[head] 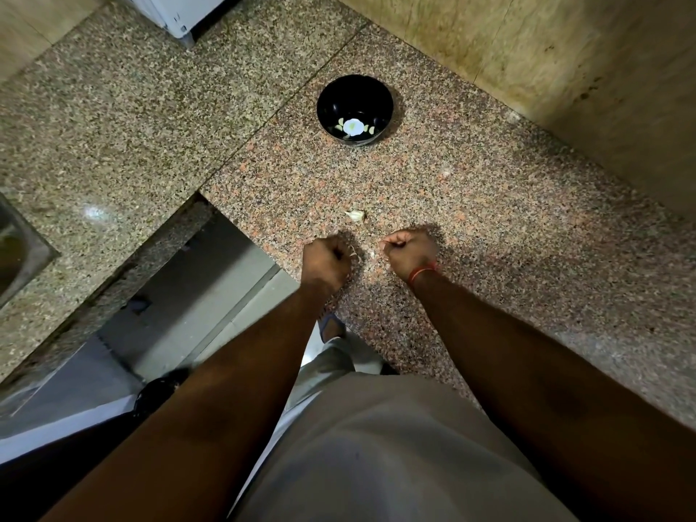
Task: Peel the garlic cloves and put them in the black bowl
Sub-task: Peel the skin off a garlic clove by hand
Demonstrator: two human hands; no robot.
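Two hands (371, 254) curled above counter; black bowl (354, 107) bears no writing

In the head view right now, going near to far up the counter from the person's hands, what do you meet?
Hands, left and right, side by side → garlic clove on the counter → black bowl → wall.

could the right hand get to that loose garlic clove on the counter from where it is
Probably yes: the small whitish garlic clove lies on bare speckled granite counter just beyond the right hand, nothing between them, though its fingers look curled, maybe around peel.
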